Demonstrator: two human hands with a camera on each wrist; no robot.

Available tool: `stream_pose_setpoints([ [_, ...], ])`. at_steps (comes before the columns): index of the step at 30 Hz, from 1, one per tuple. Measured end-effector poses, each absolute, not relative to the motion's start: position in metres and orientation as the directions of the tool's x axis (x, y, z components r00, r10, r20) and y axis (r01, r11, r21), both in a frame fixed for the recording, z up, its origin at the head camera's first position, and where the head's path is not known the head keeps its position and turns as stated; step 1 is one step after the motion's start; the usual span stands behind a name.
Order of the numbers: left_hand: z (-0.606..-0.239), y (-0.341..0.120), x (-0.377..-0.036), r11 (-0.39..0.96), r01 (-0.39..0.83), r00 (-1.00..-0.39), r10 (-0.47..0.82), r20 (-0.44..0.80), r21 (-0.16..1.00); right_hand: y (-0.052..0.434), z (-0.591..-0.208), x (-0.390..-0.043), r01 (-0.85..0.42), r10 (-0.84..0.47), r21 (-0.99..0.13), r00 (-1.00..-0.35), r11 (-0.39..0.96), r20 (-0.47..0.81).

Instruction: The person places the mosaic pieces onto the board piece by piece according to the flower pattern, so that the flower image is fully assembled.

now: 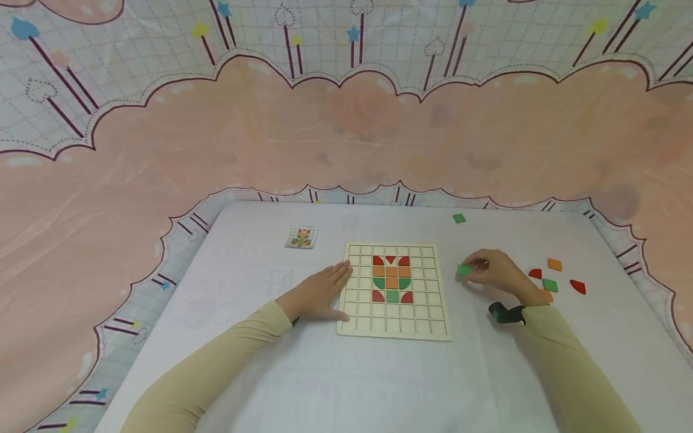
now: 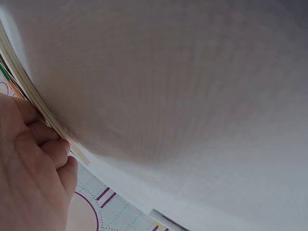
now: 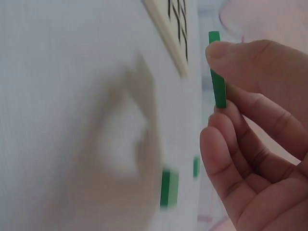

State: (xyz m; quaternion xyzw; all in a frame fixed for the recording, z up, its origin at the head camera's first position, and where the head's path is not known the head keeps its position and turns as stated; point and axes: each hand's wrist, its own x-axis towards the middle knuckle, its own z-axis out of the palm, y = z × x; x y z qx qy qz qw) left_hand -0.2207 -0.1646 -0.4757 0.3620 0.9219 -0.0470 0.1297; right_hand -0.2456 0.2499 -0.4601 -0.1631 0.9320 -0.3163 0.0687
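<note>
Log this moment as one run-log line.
left hand: flat on table, touching grid board left edge | right hand: pinches green tile right of board | loose tiles: beside right hand

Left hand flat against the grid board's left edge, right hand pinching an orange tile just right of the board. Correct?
Not quite: the tile in the right hand is green, not orange, as the head and right wrist views show. The rest holds: the left hand lies flat at the left edge of the grid board.
</note>
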Motion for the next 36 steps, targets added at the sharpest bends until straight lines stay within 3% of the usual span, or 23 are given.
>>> stream_pose_setpoints([
  [10,-0.475,-0.164,-0.221,0.734,0.679,-0.703,0.654,-0.279,0.010,0.205,-0.465,-0.235,-0.318,-0.472,-0.678,-0.880,0.663,-0.048],
  [21,-0.478,-0.164,-0.223,0.734,0.679,-0.706,0.651,-0.278,-0.005,0.179,-0.478,-0.231,-0.301,-0.523,-0.696,-0.843,0.651,-0.125],
  [36,-0.477,-0.164,-0.222,0.733,0.680,-0.704,0.658,-0.266,0.013,0.170,-0.476,-0.230,-0.301,-0.522,-0.669,-0.839,0.680,-0.154],
])
